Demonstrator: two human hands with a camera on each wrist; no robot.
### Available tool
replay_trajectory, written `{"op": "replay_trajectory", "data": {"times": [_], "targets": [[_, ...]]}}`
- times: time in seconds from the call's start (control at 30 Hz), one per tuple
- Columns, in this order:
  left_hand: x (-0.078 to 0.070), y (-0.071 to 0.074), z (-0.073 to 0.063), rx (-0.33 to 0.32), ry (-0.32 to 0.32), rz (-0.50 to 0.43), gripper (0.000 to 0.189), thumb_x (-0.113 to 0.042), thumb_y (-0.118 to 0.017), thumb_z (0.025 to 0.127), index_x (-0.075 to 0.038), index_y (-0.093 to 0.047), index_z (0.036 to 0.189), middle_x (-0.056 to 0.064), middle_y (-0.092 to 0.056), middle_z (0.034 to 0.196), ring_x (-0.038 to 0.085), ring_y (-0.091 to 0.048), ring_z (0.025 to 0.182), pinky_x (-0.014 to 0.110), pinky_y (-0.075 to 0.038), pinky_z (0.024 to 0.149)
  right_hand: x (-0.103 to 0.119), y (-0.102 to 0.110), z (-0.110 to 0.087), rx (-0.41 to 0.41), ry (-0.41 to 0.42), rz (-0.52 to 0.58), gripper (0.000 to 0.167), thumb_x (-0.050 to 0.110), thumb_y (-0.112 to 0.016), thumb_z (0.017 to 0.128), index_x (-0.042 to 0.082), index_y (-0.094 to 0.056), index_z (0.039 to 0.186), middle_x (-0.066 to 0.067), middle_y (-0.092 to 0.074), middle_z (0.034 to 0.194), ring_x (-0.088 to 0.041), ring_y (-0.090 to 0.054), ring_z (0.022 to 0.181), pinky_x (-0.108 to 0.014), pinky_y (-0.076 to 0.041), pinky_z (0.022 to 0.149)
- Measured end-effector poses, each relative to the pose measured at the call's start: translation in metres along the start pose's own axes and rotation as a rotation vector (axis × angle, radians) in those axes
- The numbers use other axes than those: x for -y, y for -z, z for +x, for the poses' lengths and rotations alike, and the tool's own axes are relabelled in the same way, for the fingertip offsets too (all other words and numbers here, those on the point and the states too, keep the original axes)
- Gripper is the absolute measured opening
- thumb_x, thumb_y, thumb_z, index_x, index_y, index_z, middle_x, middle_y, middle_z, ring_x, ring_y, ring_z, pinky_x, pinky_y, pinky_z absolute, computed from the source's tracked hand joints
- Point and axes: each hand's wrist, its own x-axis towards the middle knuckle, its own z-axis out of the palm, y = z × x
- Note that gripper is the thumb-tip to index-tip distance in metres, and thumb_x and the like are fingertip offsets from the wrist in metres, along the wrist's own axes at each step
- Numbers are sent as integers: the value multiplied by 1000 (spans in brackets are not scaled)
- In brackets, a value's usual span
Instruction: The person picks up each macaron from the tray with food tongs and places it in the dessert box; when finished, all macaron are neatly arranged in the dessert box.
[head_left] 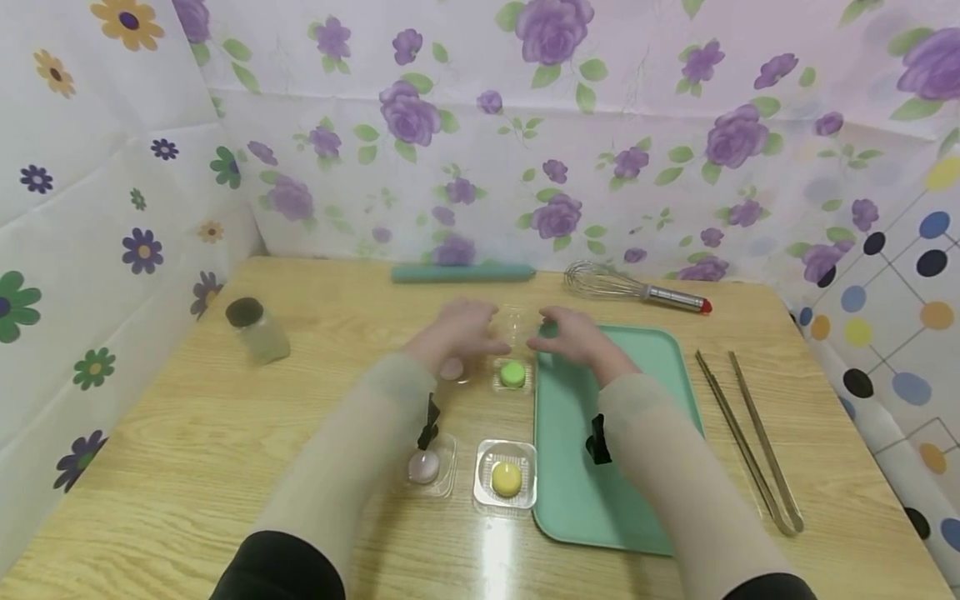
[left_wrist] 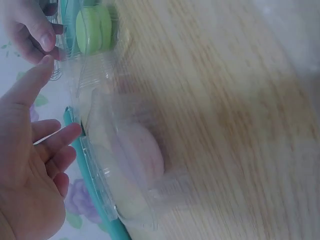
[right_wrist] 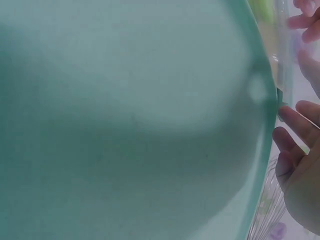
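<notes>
My left hand [head_left: 459,333] and right hand [head_left: 573,335] face each other over the far side of a clear plastic box holding a green macaron [head_left: 513,374]. The box's raised clear lid [head_left: 514,323] shows between the two hands. Relaxed left fingers [left_wrist: 65,137] and thumb are spread with nothing between them. My right fingers [right_wrist: 287,140] are loosely bent at the far rim of the green tray [head_left: 573,467], holding nothing visible. Beside the left wrist is a clear box with a pale pink macaron [left_wrist: 142,152], partly hidden by that arm in the head view.
Nearer me are an open clear box with a yellow macaron [head_left: 507,479] and another with a pale lilac macaron [head_left: 423,467]. A teal rolling pin [head_left: 463,273] and a whisk [head_left: 637,287] lie at the back. Metal tongs [head_left: 753,450] lie right; a dark-lidded jar [head_left: 258,332] stands left.
</notes>
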Motion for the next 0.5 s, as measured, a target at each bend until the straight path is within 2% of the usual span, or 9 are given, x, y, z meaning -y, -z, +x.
{"op": "replay_trajectory", "data": {"times": [0.17,0.23,0.37,0.5], "targets": [[-2,-1,0,7,-8,17,78,-52,-61,84,-4,-37,141,12,-51,134,30,-43,125,46,-25,109,1,-3,1,-2,-6,19,73,40,-64,87,1,-34,142,-17,-47,136,-35,-40,127,-49,-29,106],[-3,0,0,-2,-8,-12,78,-51,-62,85,-4,-37,141,12,-49,136,30,-41,126,46,-24,109,0,-3,1,-10,-10,36,72,39,-63,88,1,-33,142,-17,-46,137,-35,-41,126,-49,-30,105],[-3,5,-1,-54,-9,-60,76,-47,-64,85,-4,-36,141,13,-48,137,30,-41,126,45,-28,108,1,-2,0,-45,-15,127,68,36,-61,90,3,-32,143,-17,-46,137,-36,-45,122,-49,-38,99],[-4,12,-6,-106,-19,-114,74,-41,-65,85,-4,-35,142,12,-48,136,30,-38,128,47,-25,108,2,2,-2,-83,-18,250,67,34,-62,90,7,-32,143,-14,-45,136,-33,-48,117,-46,-45,91]]}}
